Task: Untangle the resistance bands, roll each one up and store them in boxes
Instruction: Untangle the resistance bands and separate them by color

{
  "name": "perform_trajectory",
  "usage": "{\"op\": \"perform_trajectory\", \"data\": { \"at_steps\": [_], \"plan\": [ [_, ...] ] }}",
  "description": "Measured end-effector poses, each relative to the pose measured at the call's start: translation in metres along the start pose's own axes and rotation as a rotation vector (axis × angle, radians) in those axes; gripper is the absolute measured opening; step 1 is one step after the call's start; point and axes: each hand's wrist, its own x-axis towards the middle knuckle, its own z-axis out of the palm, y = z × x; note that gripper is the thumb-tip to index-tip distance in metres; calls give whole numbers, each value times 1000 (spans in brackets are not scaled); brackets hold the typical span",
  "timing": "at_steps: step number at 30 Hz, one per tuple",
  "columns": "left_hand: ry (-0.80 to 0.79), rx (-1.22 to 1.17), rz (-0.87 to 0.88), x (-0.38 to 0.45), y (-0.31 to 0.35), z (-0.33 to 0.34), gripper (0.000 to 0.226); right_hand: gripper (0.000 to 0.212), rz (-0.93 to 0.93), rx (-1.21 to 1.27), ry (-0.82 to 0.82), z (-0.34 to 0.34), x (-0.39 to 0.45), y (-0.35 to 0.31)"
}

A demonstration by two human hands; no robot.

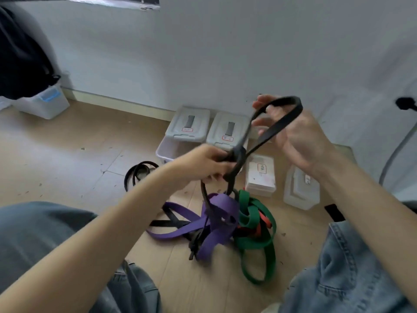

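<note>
1. Head view, fingers first: the left hand [204,164] has its fingers curled tight round the black band [274,127] right at a knot or crossing point. My guess is that's to pin the snag in place so it doesn't tighten while the rest gets worked loose.
2. The right hand [291,136] is up higher with its fingers spread loosely inside the loop of the same black band, the strap draped over them. It's not really pinching anything, more holding the loop open like a hook, probably so there's room to feed something through.
3. Below the left hand the black band drops straight into the pile on the floor [67,159]: purple band [216,224], green band [255,242], and a bit of red band [264,219] poking out in the middle. They're all wound through each other, so the untangling is nowhere near done, I'd say.
4. Another black loop [137,172] lies by itself to the left, well apart from the pile. It's kinda blurry, so I can't tell if it's properly rolled.
5. The boxes sit just behind the pile by the wall: two grey-lidded boxes [188,124] side by side, a small white box [260,176] and a clear box [301,188] nearer, all with lids on.
6. Denim knees frame the pile on both sides, so everything's within easy reach.
</note>
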Motion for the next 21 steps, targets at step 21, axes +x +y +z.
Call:
{"op": "perform_trajectory", "data": {
  "at_steps": [21],
  "plan": [
    [58,178,-336,-26,16,-48,30,32,149,-308,-113,27,-11,24]
  ]
}}
